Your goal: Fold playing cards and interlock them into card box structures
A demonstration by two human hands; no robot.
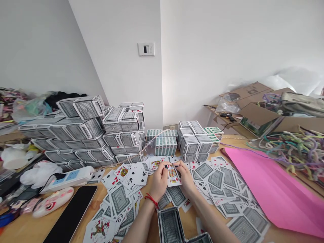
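Observation:
Between my hands is a playing card [173,177] with a red and yellow court figure, face up; I cannot tell whether more cards lie behind it. My left hand [161,174] grips its left edge, thumb on the face. My right hand [183,175] has closed on the right edge. Loose cards lie spread around both hands, some face down [119,199], some face up [134,177]. Below my wrists stands an open box made of joined cards [171,224], and part of a second one [199,238] shows at the bottom edge.
Stacked card-built blocks [76,131] rise at the back left, with more [193,141] at the back right. Green-and-white card packs [165,145] stand between them. A black phone [72,214], a power strip [71,179], pink sheet [275,192] and pipe cleaners [298,148] flank the cards.

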